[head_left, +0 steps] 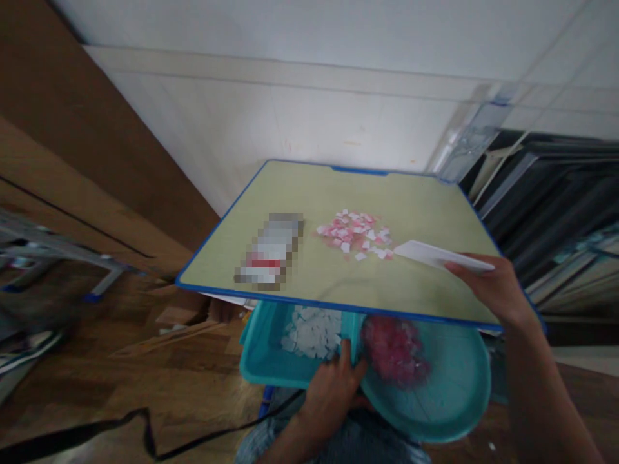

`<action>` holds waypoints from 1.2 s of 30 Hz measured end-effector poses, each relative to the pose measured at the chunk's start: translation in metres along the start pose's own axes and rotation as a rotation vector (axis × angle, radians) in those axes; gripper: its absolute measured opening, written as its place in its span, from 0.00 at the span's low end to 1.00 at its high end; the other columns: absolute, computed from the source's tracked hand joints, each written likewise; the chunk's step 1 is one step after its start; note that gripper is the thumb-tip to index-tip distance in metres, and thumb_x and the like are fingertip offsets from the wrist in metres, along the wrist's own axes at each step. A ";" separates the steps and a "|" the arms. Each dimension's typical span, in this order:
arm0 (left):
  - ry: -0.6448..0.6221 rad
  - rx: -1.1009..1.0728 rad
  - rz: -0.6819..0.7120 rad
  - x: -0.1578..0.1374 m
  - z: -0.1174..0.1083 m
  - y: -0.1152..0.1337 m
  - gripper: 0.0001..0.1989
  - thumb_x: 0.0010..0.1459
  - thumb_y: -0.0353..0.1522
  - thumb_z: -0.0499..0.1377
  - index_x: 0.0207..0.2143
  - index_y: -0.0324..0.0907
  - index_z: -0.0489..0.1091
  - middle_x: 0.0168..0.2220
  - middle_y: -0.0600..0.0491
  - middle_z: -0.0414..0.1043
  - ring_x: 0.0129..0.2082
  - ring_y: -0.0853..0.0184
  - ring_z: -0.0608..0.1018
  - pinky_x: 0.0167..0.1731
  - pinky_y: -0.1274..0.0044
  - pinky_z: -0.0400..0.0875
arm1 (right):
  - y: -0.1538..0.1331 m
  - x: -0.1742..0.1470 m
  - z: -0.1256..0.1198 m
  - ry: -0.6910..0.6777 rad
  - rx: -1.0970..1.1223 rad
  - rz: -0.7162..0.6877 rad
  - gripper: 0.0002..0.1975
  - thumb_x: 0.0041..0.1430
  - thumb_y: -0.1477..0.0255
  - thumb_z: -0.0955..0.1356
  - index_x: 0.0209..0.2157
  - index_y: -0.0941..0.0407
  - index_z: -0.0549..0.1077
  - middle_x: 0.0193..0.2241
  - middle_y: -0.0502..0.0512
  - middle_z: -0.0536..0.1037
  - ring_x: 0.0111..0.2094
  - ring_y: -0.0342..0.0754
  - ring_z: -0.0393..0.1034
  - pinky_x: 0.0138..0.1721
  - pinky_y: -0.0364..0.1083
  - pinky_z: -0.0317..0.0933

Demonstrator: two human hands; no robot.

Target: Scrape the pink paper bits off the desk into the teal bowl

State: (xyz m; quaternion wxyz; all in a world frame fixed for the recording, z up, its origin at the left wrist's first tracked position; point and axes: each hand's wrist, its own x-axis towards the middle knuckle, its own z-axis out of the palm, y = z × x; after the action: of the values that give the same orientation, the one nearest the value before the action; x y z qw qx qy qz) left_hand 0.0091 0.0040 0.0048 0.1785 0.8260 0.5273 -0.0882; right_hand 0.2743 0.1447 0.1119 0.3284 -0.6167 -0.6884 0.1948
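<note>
Head view: pink-and-white flakes [355, 227] scattered on bench [411, 193]. Right of flakes, right hand [498, 287] grips white flat tool [425, 253], tip reaching their edge. Below flakes, left hand [331, 386] at teal tray [271, 365]; whether grasping, cannot tell. Left of flakes, blurred flat object [273, 250].

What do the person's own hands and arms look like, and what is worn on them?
The left hand and right hand wear no gloves. The visible forearms are bare: no sleeve, watch or bracelet shows. Blur hides finer details, such as small markings.
</note>
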 end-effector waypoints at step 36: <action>-0.068 -0.021 -0.034 0.001 -0.008 0.000 0.31 0.46 0.44 0.61 0.53 0.51 0.58 0.56 0.37 0.52 0.37 0.57 0.75 0.33 0.68 0.71 | -0.013 0.016 -0.004 -0.171 -0.013 -0.196 0.16 0.51 0.59 0.66 0.31 0.57 0.77 0.27 0.56 0.80 0.26 0.50 0.72 0.25 0.45 0.63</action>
State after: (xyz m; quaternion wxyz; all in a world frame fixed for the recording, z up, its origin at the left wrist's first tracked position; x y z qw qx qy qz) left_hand 0.0094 0.0076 0.0115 0.2032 0.8117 0.5357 -0.1138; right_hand 0.2674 0.1578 0.1268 0.2820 -0.5296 -0.7721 0.2093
